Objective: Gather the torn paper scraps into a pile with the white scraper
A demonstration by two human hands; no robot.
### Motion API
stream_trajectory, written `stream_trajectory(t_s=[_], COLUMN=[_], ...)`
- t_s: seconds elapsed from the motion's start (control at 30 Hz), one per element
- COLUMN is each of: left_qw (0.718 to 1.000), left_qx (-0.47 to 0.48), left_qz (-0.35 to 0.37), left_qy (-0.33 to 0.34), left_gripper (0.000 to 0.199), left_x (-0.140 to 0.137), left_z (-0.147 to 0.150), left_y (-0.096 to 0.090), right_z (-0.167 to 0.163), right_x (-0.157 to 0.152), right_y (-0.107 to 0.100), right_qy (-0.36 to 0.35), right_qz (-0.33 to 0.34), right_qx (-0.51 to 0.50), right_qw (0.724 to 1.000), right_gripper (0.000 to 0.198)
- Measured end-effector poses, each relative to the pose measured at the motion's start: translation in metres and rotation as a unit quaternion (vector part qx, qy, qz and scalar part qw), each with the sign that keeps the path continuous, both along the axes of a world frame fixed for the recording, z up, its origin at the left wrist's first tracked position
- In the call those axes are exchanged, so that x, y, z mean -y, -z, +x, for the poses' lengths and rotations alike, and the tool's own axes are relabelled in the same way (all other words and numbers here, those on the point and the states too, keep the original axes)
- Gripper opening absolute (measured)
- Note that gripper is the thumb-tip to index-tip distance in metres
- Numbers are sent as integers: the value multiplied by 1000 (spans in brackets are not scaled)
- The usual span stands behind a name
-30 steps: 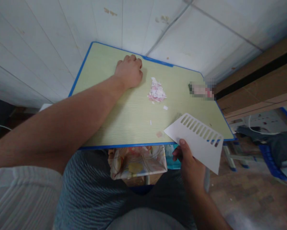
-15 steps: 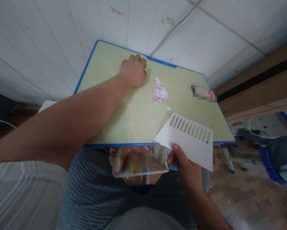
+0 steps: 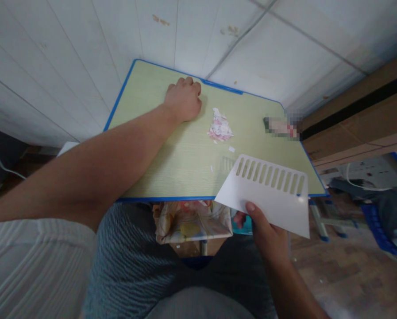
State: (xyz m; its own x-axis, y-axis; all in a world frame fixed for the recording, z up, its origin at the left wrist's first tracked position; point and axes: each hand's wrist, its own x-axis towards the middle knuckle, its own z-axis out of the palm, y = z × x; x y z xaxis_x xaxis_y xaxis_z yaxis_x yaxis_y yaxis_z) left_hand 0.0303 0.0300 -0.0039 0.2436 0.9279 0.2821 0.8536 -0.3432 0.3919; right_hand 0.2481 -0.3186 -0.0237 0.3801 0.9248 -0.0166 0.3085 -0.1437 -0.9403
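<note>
My left hand (image 3: 184, 99) rests on the light green tabletop (image 3: 161, 168) near its far edge, fingers curled under; what they hold, if anything, is hidden. To its right lies a small heap of white and pink paper scraps (image 3: 221, 127), apart from the hand. Two loose bits, one a small white scrap (image 3: 231, 149), lie nearer the front. My right hand (image 3: 264, 230) grips a flat white plastic scraper (image 3: 267, 199) by its near edge, thumb on top. The scraper has a row of slots and is held tilted over the table's front edge.
A patterned fabric bin (image 3: 194, 226) hangs or sits below the front edge, above my lap. At the right, a blurred-out object (image 3: 281, 127) lies on the table beside cardboard boxes (image 3: 357, 119). A white wall (image 3: 118, 26) with a cable (image 3: 241, 37) stands behind.
The scraper has shifted slightly right with my right hand and turned to show more of its face. My left hand and the scrap heap stay in place.
</note>
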Motion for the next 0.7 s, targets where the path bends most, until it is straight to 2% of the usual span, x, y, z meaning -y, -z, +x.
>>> stream_trajectory(t_s=[0.13, 0.3, 0.37, 0.5, 0.6, 0.7], left_qw=[1000, 993, 990, 986, 989, 988], left_qx=[-26, -109, -134, -158, -140, -144], left_qz=[10, 41, 51, 48, 21, 10], left_qy=[-9, 3, -1, -27, -38, -63], left_gripper=[49, 45, 45, 51, 52, 52], left_x=[-2, 6, 11, 23, 42, 68], left_z=[-2, -6, -6, -4, -13, -30], left_y=[2, -3, -5, -9, -11, -9], right_z=[0, 12, 25, 49, 52, 47], right_x=[-7, -26, -48, -111, -152, -170], right_y=[4, 3, -2, -9, -8, -3], right_qy=[-10, -13, -25, -26, -65, -79], right_qz=[22, 52, 76, 102, 73, 80], right_qx=[38, 32, 26, 24, 5, 2], right_qw=[999, 998, 996, 994, 995, 994], right_gripper=[62, 59, 56, 44, 36, 31])
